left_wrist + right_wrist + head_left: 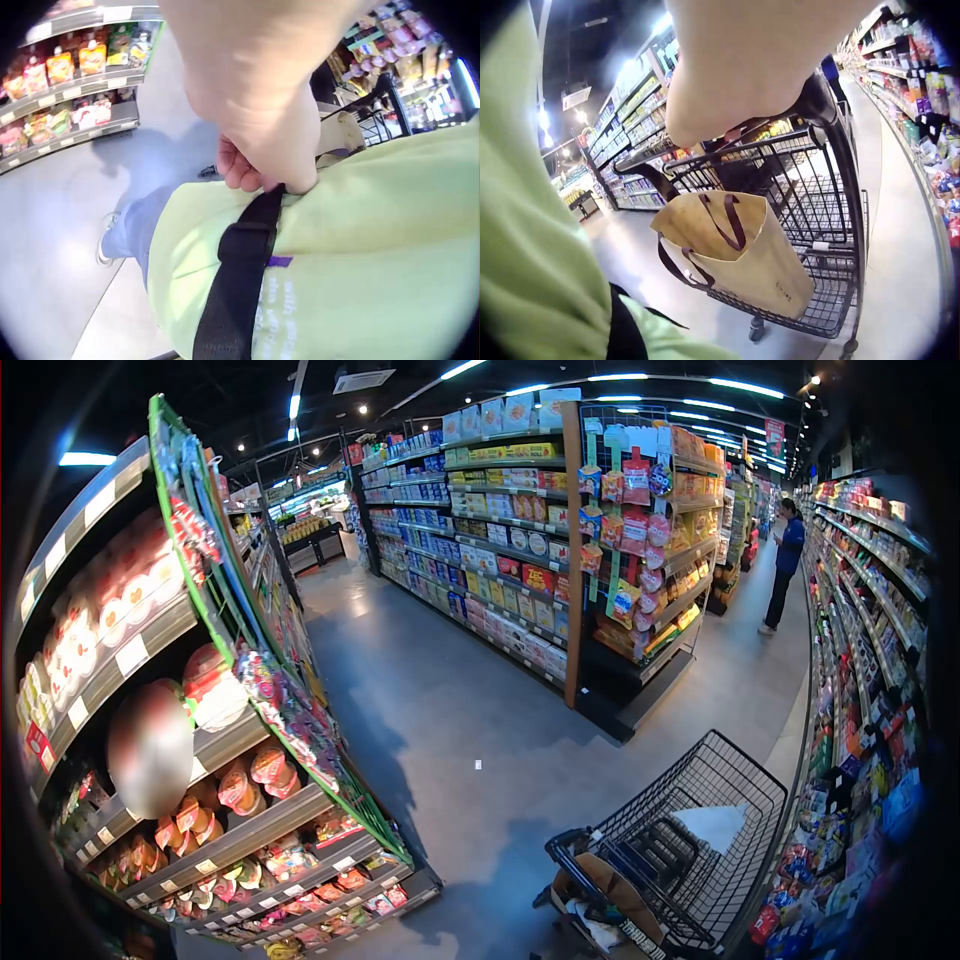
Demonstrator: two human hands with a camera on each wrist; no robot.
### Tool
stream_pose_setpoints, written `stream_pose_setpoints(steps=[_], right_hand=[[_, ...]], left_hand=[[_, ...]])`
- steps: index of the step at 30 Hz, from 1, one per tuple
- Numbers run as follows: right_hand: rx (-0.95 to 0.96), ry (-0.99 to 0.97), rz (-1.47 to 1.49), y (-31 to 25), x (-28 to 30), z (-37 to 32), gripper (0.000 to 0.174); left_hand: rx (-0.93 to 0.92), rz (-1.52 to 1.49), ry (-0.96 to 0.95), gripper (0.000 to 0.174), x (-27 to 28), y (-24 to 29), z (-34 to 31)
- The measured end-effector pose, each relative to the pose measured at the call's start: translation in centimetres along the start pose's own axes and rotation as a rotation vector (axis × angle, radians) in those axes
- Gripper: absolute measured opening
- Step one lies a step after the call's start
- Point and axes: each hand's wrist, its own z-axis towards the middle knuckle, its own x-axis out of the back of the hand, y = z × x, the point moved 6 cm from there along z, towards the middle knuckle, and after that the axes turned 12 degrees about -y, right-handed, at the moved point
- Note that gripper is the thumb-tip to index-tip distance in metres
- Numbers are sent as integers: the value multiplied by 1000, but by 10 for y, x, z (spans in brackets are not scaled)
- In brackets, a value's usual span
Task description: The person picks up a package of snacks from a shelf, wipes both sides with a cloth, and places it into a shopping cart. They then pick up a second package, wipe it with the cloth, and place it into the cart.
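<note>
My left hand [262, 142], in the left wrist view, has curled fingers at a black strap [240, 262] with a buckle, which crosses the front of a pale yellow-green shirt [375, 232]. The thumb side lies against the strap where it passes under the hand. In the right wrist view, my right hand [727, 105] is on the dark handle [649, 156] of a black wire shopping cart [821, 217]; its fingers are hidden. A brown paper bag [757, 262] with dark red handles stands upright on the cart's lower rack. Neither hand shows in the head view.
Packed snack shelves [850, 580] run close along the cart's right side. A shelf of cups and pouches [240, 790] stands at the left. An aisle-end display [640, 530] rises ahead. Farther down the right aisle stands a person in dark blue [787, 560].
</note>
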Motion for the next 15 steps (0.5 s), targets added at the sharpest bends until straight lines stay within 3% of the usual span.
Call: stream_pose_setpoints(steps=[5,7,9,11,15], right_hand=[[-54,16,50,74,10,61,54],[-2,231,-60,88,22,90,26],[-61,147,-29,117,19,113,32],[-70,131,-4,133,27,140,32],[-72,154,-30,168,33,190,32]], left_hand=[[-147,62,-67,32,6,59,88],[-247,96,-134,32,11,84,128],[-338,125,-188,32,19,109,162],[-434,-21,-292,44,47,156,235],[-623,264,-119,54,79,266,350]])
